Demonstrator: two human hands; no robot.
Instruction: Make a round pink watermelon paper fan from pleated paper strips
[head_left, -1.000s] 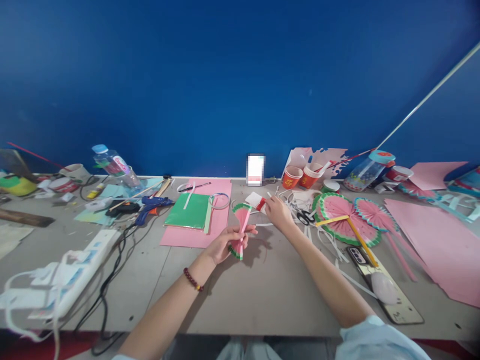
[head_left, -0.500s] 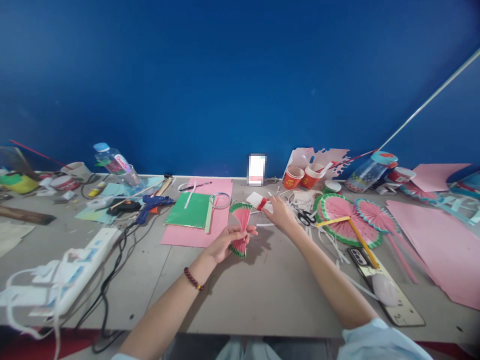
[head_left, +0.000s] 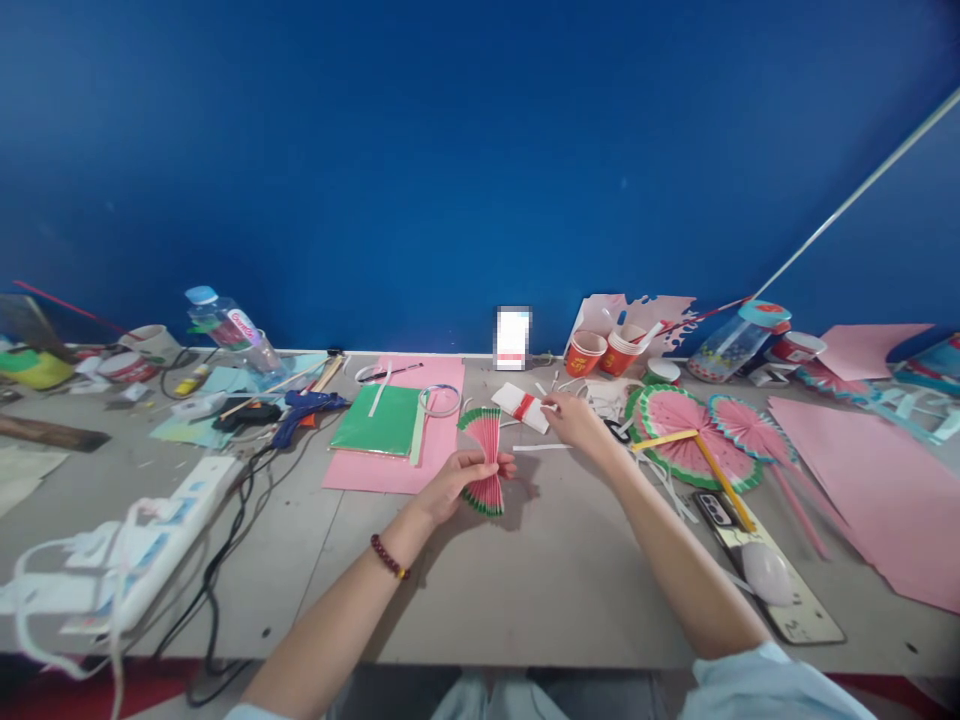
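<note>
A folded paper fan (head_left: pixel 484 432), pink with green edges, is being gripped at its middle by the left hand (head_left: pixel 454 482). It is being held up over the grey table (head_left: pixel 525 600), and its two ends are being spread out like a bow tie. A white packet (head_left: pixel 508 397) with a red band round it is being kept just beside the fingers of the right hand (head_left: pixel 579 420). Those fingers are being bent, but whether anything is being pinched or touched by them cannot be told. Black-handled scissors (head_left: pixel 619 431) are being partly hidden by that hand. To the left, a pink sheet (head_left: pixel 356 475) is being partly covered by a green pack (head_left: pixel 375 425). To the right, a big round fan (head_left: pixel 666 408) is being crossed by a yellow strip (head_left: pixel 724 482).
</note>
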